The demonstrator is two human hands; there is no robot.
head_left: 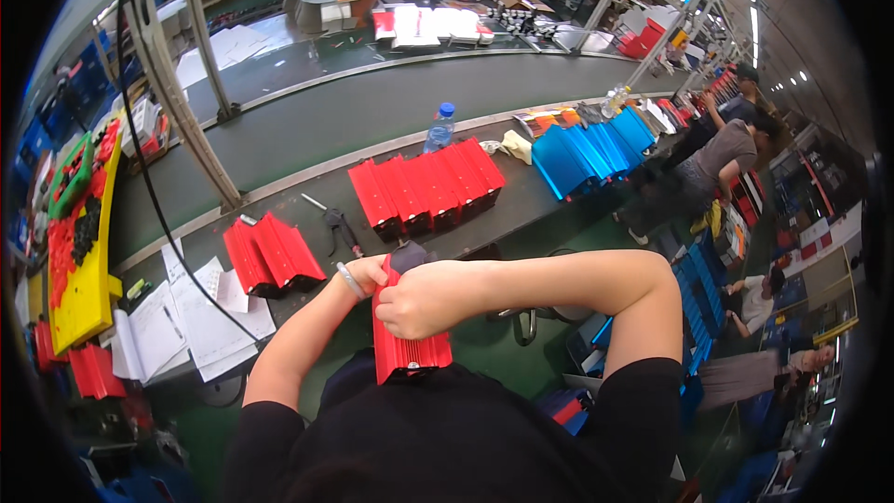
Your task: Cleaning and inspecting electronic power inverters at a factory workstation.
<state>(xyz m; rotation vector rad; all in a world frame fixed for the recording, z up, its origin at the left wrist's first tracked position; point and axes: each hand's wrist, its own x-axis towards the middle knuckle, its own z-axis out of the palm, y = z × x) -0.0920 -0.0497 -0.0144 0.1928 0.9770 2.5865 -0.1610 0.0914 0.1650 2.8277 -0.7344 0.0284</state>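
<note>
A red finned metal housing (410, 354) stands on end close to my chest. My left hand (371, 274), with a light band on its wrist, grips the housing's far upper part. My right hand (419, 302) is closed against the same housing, its fingers curled; whatever they pinch is hidden. A dark grey piece (408, 255) shows just beyond both hands, its kind unclear. Past them on the bench lie dark-handled pliers (343, 231) and a thin metal rod (314, 201).
Red housings stand in a row (428, 184), with a red pair (272, 253) to the left. Blue housings (591, 154) and a water bottle (440, 128) are farther off. Papers (200, 317) and a yellow tray (88, 270) of small parts lie left. A black cable (154, 177) hangs down.
</note>
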